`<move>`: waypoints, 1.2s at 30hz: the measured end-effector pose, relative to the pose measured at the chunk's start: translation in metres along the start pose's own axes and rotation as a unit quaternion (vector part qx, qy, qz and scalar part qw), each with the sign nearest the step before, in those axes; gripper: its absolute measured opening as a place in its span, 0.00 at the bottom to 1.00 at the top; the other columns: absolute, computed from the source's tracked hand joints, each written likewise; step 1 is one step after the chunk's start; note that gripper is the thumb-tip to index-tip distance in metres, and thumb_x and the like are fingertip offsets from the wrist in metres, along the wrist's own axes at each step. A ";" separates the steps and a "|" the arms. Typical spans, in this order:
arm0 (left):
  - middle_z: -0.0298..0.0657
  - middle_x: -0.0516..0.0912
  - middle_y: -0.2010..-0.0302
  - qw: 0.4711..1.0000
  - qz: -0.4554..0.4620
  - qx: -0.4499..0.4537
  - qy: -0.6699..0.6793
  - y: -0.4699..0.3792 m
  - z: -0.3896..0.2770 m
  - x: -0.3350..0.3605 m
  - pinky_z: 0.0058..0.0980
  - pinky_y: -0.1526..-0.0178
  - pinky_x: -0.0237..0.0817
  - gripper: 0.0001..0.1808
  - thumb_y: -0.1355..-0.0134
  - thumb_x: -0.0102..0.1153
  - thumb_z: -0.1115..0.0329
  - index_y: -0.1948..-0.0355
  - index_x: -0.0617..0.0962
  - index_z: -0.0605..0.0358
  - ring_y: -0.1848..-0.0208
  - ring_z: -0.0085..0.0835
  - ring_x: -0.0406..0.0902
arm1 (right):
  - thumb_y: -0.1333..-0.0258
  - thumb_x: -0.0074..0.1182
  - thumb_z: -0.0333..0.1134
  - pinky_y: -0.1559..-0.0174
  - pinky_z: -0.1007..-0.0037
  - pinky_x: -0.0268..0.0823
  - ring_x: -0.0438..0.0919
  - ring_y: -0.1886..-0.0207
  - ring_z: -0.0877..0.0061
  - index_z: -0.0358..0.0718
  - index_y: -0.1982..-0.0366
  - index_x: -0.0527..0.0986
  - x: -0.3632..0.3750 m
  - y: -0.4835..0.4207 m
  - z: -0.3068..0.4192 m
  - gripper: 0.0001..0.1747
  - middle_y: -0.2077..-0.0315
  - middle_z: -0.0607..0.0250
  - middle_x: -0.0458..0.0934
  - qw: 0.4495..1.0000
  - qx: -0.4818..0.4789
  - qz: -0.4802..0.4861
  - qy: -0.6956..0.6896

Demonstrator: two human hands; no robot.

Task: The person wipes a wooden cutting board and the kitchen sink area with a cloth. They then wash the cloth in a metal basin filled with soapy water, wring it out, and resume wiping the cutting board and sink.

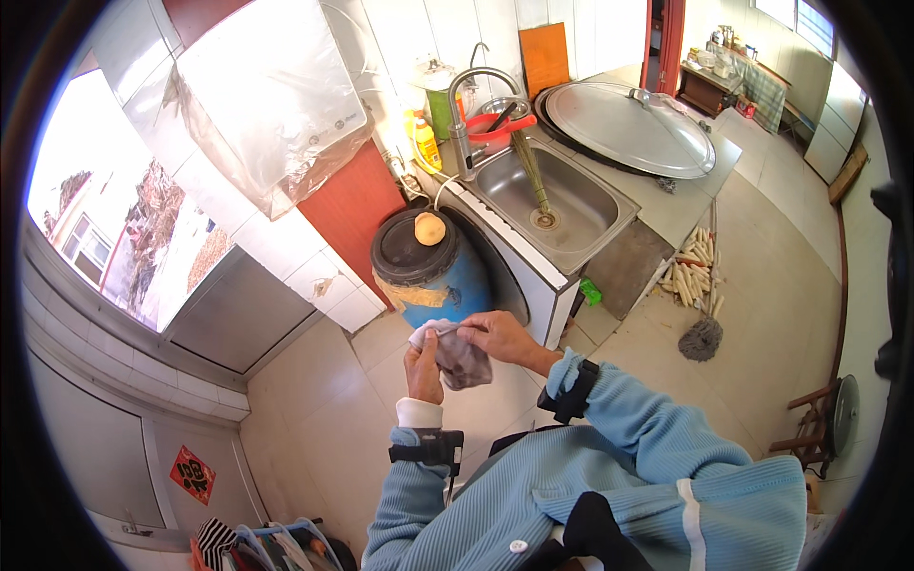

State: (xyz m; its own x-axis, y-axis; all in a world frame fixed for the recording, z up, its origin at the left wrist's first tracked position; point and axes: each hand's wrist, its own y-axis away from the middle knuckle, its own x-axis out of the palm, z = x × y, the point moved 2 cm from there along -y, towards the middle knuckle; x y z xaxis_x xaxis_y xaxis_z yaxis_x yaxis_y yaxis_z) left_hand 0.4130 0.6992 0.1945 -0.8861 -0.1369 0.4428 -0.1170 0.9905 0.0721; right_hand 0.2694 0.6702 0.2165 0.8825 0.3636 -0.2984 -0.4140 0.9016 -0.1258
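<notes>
A small greyish-white cloth (464,360) hangs between my two hands. My left hand (425,371) grips its upper left edge, thumb on top. My right hand (500,337) pinches the upper right edge between thumb and fingers. Just beyond the hands stands a blue plastic barrel (446,282) with a black lid (400,250), and a pale orange, rounded thing (430,229) lies on that lid. Both wrists wear black straps over light blue sleeves.
A steel sink (578,207) with a tap (460,135) and a straw whisk (532,175) is ahead. Beside it lies a large metal lid (628,128). Corn cobs (689,275) and a grey mop head (701,338) are on the floor at right. A clothes rack (285,542) stands at lower left.
</notes>
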 end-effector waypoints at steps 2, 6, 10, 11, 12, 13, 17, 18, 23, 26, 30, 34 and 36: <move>0.34 0.76 0.70 0.999 -0.041 -0.014 -0.017 -0.005 0.004 -0.006 0.19 0.65 0.66 0.12 0.38 0.44 0.61 0.67 0.73 0.58 0.69 0.21 0.73 | 0.52 0.52 0.36 0.66 0.76 0.66 0.76 0.71 0.75 0.34 0.69 0.75 0.003 0.001 0.001 0.12 0.74 0.57 0.77 0.998 -0.009 0.019 0.065; 0.33 0.74 0.72 0.998 0.007 -0.042 0.040 -0.004 0.004 -0.003 0.18 0.71 0.65 0.12 0.41 0.49 0.58 0.66 0.71 0.56 0.71 0.21 0.72 | 0.52 0.51 0.37 0.69 0.74 0.67 0.76 0.75 0.70 0.34 0.71 0.75 0.005 0.000 -0.002 0.12 0.76 0.55 0.77 0.998 -0.027 0.016 0.048; 0.34 0.74 0.71 0.990 0.090 -0.059 -0.089 0.004 -0.009 0.008 0.19 0.69 0.64 0.09 0.45 0.52 0.65 0.67 0.71 0.58 0.71 0.21 0.71 | 0.49 0.50 0.33 0.69 0.78 0.66 0.73 0.74 0.82 0.32 0.67 0.74 0.006 0.002 -0.009 0.11 0.76 0.60 0.77 0.990 0.012 0.022 -0.140; 0.34 0.74 0.70 0.990 0.093 -0.059 -0.085 0.005 -0.011 0.010 0.19 0.69 0.64 0.09 0.47 0.52 0.67 0.67 0.71 0.59 0.71 0.21 0.71 | 0.49 0.49 0.33 0.69 0.78 0.66 0.73 0.74 0.81 0.32 0.67 0.74 0.006 0.003 -0.011 0.12 0.76 0.60 0.77 0.992 0.028 0.026 -0.118; 0.35 0.74 0.70 0.990 0.112 -0.051 -0.070 0.005 -0.012 0.011 0.19 0.68 0.64 0.08 0.48 0.52 0.69 0.67 0.71 0.59 0.70 0.21 0.71 | 0.49 0.49 0.33 0.69 0.78 0.65 0.73 0.74 0.81 0.32 0.66 0.74 0.007 0.006 -0.012 0.12 0.75 0.59 0.77 0.992 0.043 0.026 -0.118; 0.35 0.74 0.70 0.989 0.097 -0.050 -0.099 0.005 -0.011 0.009 0.19 0.67 0.64 0.08 0.50 0.51 0.71 0.67 0.71 0.59 0.70 0.21 0.71 | 0.49 0.49 0.34 0.68 0.77 0.65 0.73 0.74 0.81 0.32 0.66 0.74 0.006 0.007 -0.013 0.12 0.75 0.59 0.77 0.990 0.061 0.007 -0.130; 0.36 0.74 0.69 0.977 0.068 0.011 -0.200 0.000 -0.004 -0.005 0.18 0.65 0.64 0.10 0.53 0.49 0.76 0.66 0.71 0.61 0.70 0.21 0.71 | 0.47 0.46 0.34 0.67 0.78 0.64 0.71 0.71 0.82 0.31 0.68 0.73 -0.001 0.008 -0.006 0.12 0.75 0.63 0.76 0.995 0.045 -0.055 -0.076; 0.37 0.74 0.69 0.971 0.063 0.039 -0.227 0.000 -0.003 -0.009 0.18 0.65 0.64 0.11 0.53 0.49 0.76 0.66 0.71 0.62 0.70 0.21 0.71 | 0.47 0.46 0.34 0.66 0.79 0.63 0.70 0.71 0.83 0.31 0.67 0.72 -0.005 0.005 -0.004 0.12 0.74 0.66 0.75 0.993 0.049 -0.075 -0.079; 0.39 0.74 0.63 0.976 0.014 -0.079 -0.204 0.010 -0.002 -0.015 0.22 0.58 0.63 0.17 0.47 0.50 0.68 0.56 0.68 0.62 0.62 0.26 0.71 | 0.46 0.44 0.36 0.66 0.80 0.63 0.68 0.71 0.84 0.32 0.69 0.70 -0.020 -0.004 0.005 0.12 0.75 0.66 0.72 0.960 0.042 -0.150 -0.231; 0.39 0.73 0.58 0.975 0.176 0.008 -0.132 0.018 -0.001 0.014 0.21 0.55 0.60 0.21 0.45 0.52 0.64 0.52 0.66 0.63 0.56 0.25 0.69 | 0.46 0.46 0.35 0.67 0.82 0.62 0.67 0.72 0.86 0.33 0.68 0.69 -0.017 -0.002 0.008 0.11 0.75 0.68 0.71 0.978 0.050 -0.101 -0.176; 0.38 0.74 0.61 0.961 0.129 0.039 -0.240 0.012 0.004 0.035 0.21 0.57 0.63 0.18 0.44 0.50 0.66 0.54 0.67 0.64 0.60 0.26 0.71 | 0.45 0.47 0.36 0.65 0.82 0.63 0.67 0.70 0.86 0.34 0.64 0.70 -0.010 0.008 0.006 0.12 0.72 0.68 0.71 0.966 0.093 -0.019 -0.242; 0.38 0.74 0.61 0.991 0.060 -0.093 0.070 0.011 0.012 0.036 0.21 0.58 0.65 0.14 0.41 0.45 0.68 0.55 0.68 0.62 0.59 0.27 0.72 | 0.45 0.46 0.37 0.64 0.80 0.63 0.68 0.70 0.84 0.33 0.62 0.70 -0.019 0.017 0.000 0.14 0.69 0.66 0.72 0.976 0.095 -0.034 -0.192; 0.39 0.73 0.59 0.987 0.080 -0.107 0.092 0.012 0.013 0.041 0.22 0.58 0.65 0.15 0.41 0.45 0.67 0.54 0.68 0.61 0.58 0.27 0.72 | 0.45 0.46 0.36 0.64 0.79 0.63 0.68 0.69 0.84 0.32 0.62 0.70 -0.025 0.024 -0.008 0.14 0.70 0.65 0.72 0.965 0.190 -0.054 -0.172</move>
State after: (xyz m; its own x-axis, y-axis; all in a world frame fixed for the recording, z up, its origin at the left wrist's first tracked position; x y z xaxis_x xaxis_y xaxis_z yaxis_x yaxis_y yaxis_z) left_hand 0.3693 0.7060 0.2019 -0.7867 0.0022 0.6174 0.1330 0.9771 0.1661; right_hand 0.2353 0.6810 0.2136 0.9650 0.2597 0.0373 -0.2610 0.9356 0.2379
